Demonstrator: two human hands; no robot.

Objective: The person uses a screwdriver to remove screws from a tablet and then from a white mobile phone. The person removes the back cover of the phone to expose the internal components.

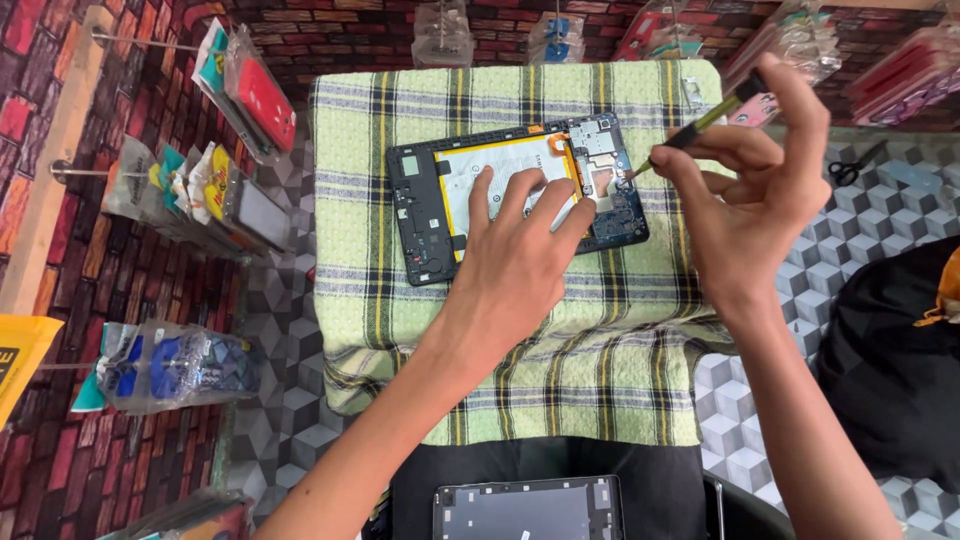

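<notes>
Head view, looking straight down: clear plastic packets [245,95] hung on pegs along the brick-patterned wall at left, each holding a phone case, one red, others dark or yellow-printed. More packets [175,368] lower left with blue and patterned cases inside. Further packets [905,70] at upper right, contents pinkish and red, details too blurred to tell.

Opened tablet [515,195] flat on a green and yellow plaid cloth [600,370] covering the counter, back cover off, pale battery [500,180] in the middle, circuit board [600,165] at its right end. Left hand [515,265] spread flat, fingers apart, pressing on the battery and the tablet's lower right part, clamped on nothing. Right hand [755,185] raised just right of the tablet, fingers pinched together around a thin screwdriver [700,125] with a yellow-green and black handle, index finger resting over the handle's end. Screwdriver tip down at the board's right edge, touching or nearly touching; cannot tell which.

Separate dark tablet cover [528,510] at the bottom edge, on a lap in dark cloth, well apart from both hands. Black scissors [850,168] on the grey cube-patterned surface at right.
</notes>
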